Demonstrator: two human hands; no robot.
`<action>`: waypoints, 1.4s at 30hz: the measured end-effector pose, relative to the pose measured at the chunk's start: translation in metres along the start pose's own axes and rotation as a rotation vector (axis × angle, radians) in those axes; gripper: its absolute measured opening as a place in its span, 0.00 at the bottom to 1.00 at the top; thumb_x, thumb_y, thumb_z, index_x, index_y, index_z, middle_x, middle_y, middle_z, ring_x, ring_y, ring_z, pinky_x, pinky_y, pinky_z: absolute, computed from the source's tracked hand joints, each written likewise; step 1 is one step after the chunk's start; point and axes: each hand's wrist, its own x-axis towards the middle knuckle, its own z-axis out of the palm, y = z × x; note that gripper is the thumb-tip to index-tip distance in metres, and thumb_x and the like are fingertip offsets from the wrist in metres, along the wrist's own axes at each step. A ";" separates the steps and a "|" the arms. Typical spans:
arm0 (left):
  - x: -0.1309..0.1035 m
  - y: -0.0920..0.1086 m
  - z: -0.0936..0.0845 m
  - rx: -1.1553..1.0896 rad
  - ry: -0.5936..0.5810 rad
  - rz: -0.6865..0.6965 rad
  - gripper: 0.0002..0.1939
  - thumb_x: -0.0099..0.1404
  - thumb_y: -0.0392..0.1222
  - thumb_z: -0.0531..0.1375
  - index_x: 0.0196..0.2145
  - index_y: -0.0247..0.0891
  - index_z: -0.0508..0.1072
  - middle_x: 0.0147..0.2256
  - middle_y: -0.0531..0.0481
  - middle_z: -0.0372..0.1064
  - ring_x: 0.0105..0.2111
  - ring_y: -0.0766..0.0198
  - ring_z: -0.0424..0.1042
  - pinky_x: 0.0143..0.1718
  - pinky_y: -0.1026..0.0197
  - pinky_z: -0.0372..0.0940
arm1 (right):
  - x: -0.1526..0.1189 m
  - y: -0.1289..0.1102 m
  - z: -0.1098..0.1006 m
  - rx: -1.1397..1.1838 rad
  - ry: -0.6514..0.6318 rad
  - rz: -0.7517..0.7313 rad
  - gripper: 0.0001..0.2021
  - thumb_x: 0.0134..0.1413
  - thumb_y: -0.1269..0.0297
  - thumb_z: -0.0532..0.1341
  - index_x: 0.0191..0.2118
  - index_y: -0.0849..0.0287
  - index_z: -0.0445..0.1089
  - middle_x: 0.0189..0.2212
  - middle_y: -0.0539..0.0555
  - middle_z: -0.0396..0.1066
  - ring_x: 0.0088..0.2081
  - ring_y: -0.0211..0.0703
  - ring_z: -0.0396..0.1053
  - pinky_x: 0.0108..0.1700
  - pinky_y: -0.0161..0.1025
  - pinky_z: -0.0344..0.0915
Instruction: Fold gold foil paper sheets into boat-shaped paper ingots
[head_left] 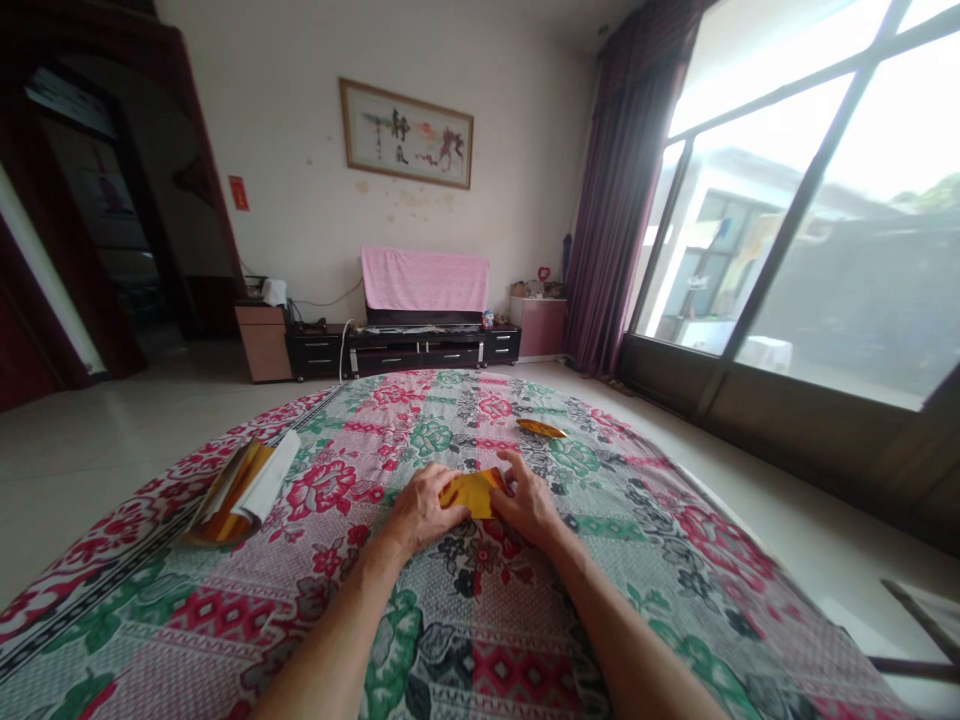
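Note:
A sheet of shiny gold paper [477, 494] lies across the middle of the patterned cloth, between my two hands. My left hand [426, 508] grips its left end, the thumb on top and the fingers behind the far edge. At the right end, my right hand [527, 500] holds the paper with the thumb on it and the index finger raised. Part of the sheet is hidden under my fingers. Beyond my right hand rests a gold boat-shaped folded paper [541, 428], touched by neither hand.
On the left of the flowered tablecloth [315, 540] lies a curled stack of gold and white paper sheets [244, 490]. A low black cabinet [420, 350] with a pink cloth [425, 279] above it stands by the far wall. Large windows are on the right.

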 end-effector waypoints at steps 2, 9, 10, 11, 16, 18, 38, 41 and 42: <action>0.000 0.002 0.000 0.004 0.001 0.012 0.22 0.50 0.41 0.62 0.45 0.37 0.71 0.42 0.45 0.68 0.43 0.58 0.67 0.46 0.58 0.63 | 0.000 -0.001 0.000 -0.002 -0.001 -0.011 0.26 0.42 0.68 0.56 0.51 0.60 0.58 0.28 0.50 0.68 0.28 0.39 0.65 0.34 0.34 0.59; 0.003 -0.006 -0.003 -0.002 0.321 -0.067 0.19 0.56 0.40 0.57 0.47 0.38 0.69 0.45 0.44 0.67 0.45 0.57 0.66 0.47 0.57 0.63 | 0.001 -0.003 0.001 0.186 0.075 0.044 0.25 0.42 0.71 0.53 0.51 0.60 0.58 0.26 0.48 0.65 0.27 0.38 0.63 0.34 0.34 0.60; 0.003 -0.008 -0.003 -0.014 0.368 -0.119 0.20 0.56 0.41 0.56 0.48 0.38 0.68 0.45 0.44 0.67 0.43 0.57 0.67 0.45 0.57 0.64 | 0.002 -0.001 0.002 0.220 0.090 0.049 0.24 0.43 0.70 0.53 0.51 0.60 0.58 0.25 0.47 0.64 0.26 0.37 0.62 0.33 0.34 0.60; 0.003 -0.010 -0.004 -0.034 0.404 -0.178 0.21 0.57 0.42 0.56 0.49 0.37 0.67 0.45 0.43 0.67 0.40 0.58 0.68 0.43 0.57 0.65 | 0.002 0.001 0.003 0.248 0.102 0.049 0.24 0.44 0.70 0.52 0.51 0.61 0.59 0.24 0.47 0.63 0.25 0.37 0.61 0.32 0.34 0.60; 0.003 -0.009 -0.005 -0.227 0.366 -0.288 0.26 0.57 0.49 0.56 0.50 0.33 0.65 0.40 0.43 0.69 0.37 0.59 0.70 0.38 0.59 0.66 | 0.005 0.009 0.010 0.416 0.151 0.014 0.22 0.45 0.68 0.53 0.50 0.60 0.60 0.26 0.48 0.64 0.27 0.37 0.61 0.31 0.33 0.61; 0.002 -0.006 -0.006 -0.284 0.326 -0.272 0.26 0.57 0.51 0.56 0.49 0.32 0.67 0.39 0.43 0.70 0.38 0.58 0.70 0.38 0.59 0.66 | 0.005 0.008 0.011 0.462 0.162 0.013 0.21 0.46 0.67 0.53 0.50 0.61 0.61 0.27 0.49 0.65 0.27 0.37 0.62 0.31 0.34 0.62; 0.004 -0.011 -0.006 -0.599 0.262 -0.371 0.33 0.49 0.45 0.62 0.53 0.31 0.64 0.41 0.42 0.69 0.42 0.56 0.68 0.42 0.59 0.63 | 0.004 -0.008 0.007 0.748 0.058 -0.013 0.13 0.45 0.66 0.56 0.40 0.61 0.68 0.31 0.52 0.70 0.33 0.41 0.67 0.36 0.36 0.65; 0.005 -0.016 -0.003 -0.650 0.253 -0.348 0.32 0.50 0.45 0.62 0.53 0.31 0.64 0.36 0.46 0.70 0.37 0.59 0.69 0.39 0.61 0.63 | 0.005 -0.006 0.009 0.776 0.049 -0.007 0.13 0.45 0.66 0.57 0.40 0.61 0.67 0.31 0.51 0.70 0.31 0.40 0.66 0.34 0.35 0.64; 0.006 -0.018 -0.001 -0.667 0.246 -0.343 0.32 0.51 0.45 0.61 0.53 0.32 0.64 0.34 0.48 0.70 0.35 0.60 0.69 0.37 0.62 0.64 | 0.005 -0.006 0.009 0.785 0.046 0.001 0.13 0.45 0.66 0.57 0.40 0.61 0.67 0.30 0.51 0.70 0.31 0.40 0.66 0.33 0.35 0.64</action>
